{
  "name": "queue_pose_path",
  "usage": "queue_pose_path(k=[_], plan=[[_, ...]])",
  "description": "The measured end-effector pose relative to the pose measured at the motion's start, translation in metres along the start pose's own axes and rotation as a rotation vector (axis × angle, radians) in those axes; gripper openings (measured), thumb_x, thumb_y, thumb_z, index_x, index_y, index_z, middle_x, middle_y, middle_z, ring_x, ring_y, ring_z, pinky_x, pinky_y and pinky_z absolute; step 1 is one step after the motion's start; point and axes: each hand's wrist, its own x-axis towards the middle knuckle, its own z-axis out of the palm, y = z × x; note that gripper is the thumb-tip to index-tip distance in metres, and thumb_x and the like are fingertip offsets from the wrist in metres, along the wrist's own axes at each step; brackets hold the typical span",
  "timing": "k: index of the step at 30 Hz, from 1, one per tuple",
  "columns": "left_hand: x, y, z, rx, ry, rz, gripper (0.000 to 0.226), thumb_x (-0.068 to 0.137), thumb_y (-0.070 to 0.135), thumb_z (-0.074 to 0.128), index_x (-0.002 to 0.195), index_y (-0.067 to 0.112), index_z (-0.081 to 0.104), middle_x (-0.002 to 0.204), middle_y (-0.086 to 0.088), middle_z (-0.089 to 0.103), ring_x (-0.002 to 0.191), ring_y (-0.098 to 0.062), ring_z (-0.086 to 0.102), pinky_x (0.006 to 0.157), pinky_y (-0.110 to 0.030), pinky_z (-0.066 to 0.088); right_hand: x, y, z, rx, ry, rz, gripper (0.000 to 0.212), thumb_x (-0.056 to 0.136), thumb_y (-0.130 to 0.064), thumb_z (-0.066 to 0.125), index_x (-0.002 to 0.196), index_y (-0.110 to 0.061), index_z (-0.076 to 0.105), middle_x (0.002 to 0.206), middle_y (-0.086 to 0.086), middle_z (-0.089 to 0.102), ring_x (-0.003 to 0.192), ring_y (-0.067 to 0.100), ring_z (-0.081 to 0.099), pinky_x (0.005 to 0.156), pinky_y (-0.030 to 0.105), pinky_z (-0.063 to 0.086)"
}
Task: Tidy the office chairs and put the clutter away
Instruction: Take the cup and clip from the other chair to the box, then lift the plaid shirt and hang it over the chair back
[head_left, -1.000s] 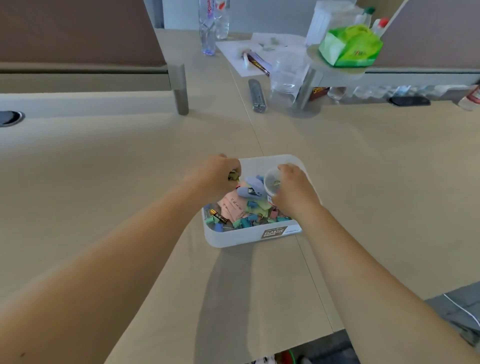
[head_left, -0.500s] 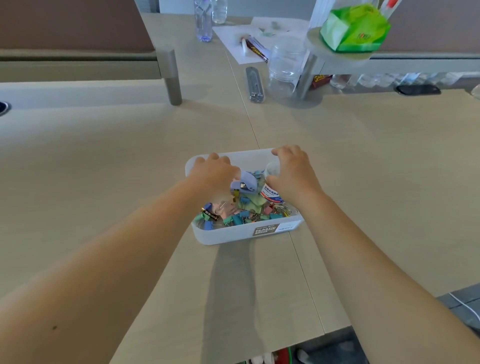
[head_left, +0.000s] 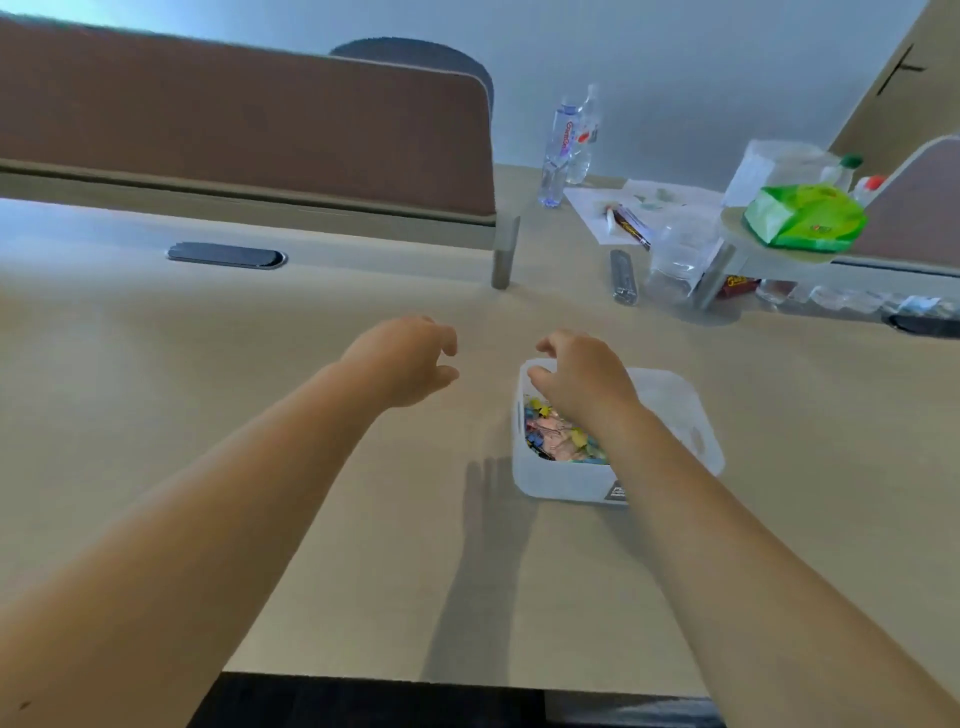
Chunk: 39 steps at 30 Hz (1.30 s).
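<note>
A white plastic bin (head_left: 563, 480) full of coloured binder clips (head_left: 553, 439) sits on the beige desk. My right hand (head_left: 579, 376) rests over the bin's far left corner, its fingers curled on the rim. Held above the bare desk just left of the bin, my left hand (head_left: 405, 358) has its fingers loosely apart and holds nothing. My right forearm hides part of the bin's contents.
A brown partition (head_left: 244, 124) stands at the back left, a chair back (head_left: 415, 57) behind it. Two water bottles (head_left: 569, 140), papers (head_left: 644, 205), a clear jar (head_left: 675, 254), a grey stapler-like bar (head_left: 623, 275) and a green packet (head_left: 805, 215) on a small stand crowd the back right.
My left hand has left the bin and moved left over the desk. The right hand has shifted to the bin's corner. The view has tilted upward and the bin now appears further right.
</note>
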Motion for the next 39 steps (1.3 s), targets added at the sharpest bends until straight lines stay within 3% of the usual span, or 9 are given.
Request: queue_pose_path(k=[7,14,19,26,32,36,39], plan=[[-0.169,-0.122,-0.017,-0.053,0.073,-0.329,0.036,0.093,0.028,0.05,0.125,0.011,0.052,0.13,-0.01,0.053,0.115,-0.028,0.053,0.096,-0.037,0.043,-0.071,-0.153,0.072,-0.031,-0.161,-0.3,0.039,0.091,-0.02,0.05,0.127,-0.006,0.051,0.133,0.016,0.053,0.121,0.034,0.049,0.1,0.04,0.043],[-0.375,-0.212,-0.015,-0.109,0.147,-0.776,0.037,0.094,0.03,0.045,0.127,0.012,0.049,0.131,-0.009,0.052,0.115,-0.027,0.052,0.092,-0.036,0.044,-0.173,-0.308,0.146,-0.021,-0.366,-0.716,0.04,0.093,-0.022,0.05,0.13,-0.009,0.048,0.134,0.01,0.054,0.121,0.028,0.051,0.099,0.036,0.043],[-0.508,-0.213,0.007,-0.196,0.248,-1.119,0.031,0.092,0.029,0.05,0.117,0.012,0.056,0.121,-0.01,0.058,0.107,-0.027,0.055,0.084,-0.036,0.045,-0.257,-0.379,0.182,-0.057,-0.52,-1.0,0.038,0.095,-0.022,0.048,0.131,-0.009,0.046,0.134,0.01,0.052,0.119,0.028,0.051,0.099,0.04,0.045],[-0.661,-0.17,0.037,-0.263,0.364,-1.509,0.032,0.091,0.027,0.052,0.118,0.011,0.056,0.125,-0.01,0.057,0.113,-0.027,0.053,0.092,-0.037,0.044,-0.388,-0.432,0.219,-0.093,-0.672,-1.329,0.04,0.094,-0.022,0.049,0.132,-0.01,0.047,0.134,0.01,0.053,0.117,0.028,0.053,0.094,0.038,0.046],[-0.775,-0.163,0.05,-0.282,0.478,-1.674,0.033,0.091,0.027,0.052,0.119,0.011,0.056,0.125,-0.01,0.057,0.114,-0.025,0.053,0.094,-0.037,0.043,-0.494,-0.486,0.243,-0.122,-0.713,-1.488,0.04,0.094,-0.023,0.05,0.132,-0.01,0.047,0.134,0.01,0.053,0.118,0.029,0.052,0.097,0.038,0.045],[-0.855,-0.186,0.055,-0.284,0.503,-1.711,0.034,0.091,0.026,0.052,0.12,0.009,0.055,0.125,-0.011,0.057,0.114,-0.026,0.053,0.096,-0.037,0.043,-0.564,-0.531,0.269,-0.107,-0.72,-1.494,0.032,0.093,-0.02,0.051,0.12,-0.003,0.054,0.124,0.015,0.059,0.112,0.032,0.056,0.096,0.044,0.048],[-0.919,-0.213,0.057,-0.299,0.507,-1.702,0.034,0.092,0.025,0.051,0.121,0.008,0.054,0.128,-0.011,0.056,0.117,-0.026,0.052,0.097,-0.036,0.042,-0.619,-0.569,0.291,-0.076,-0.726,-1.467,0.032,0.093,-0.02,0.05,0.121,-0.007,0.053,0.124,0.011,0.06,0.108,0.029,0.057,0.092,0.041,0.048]])
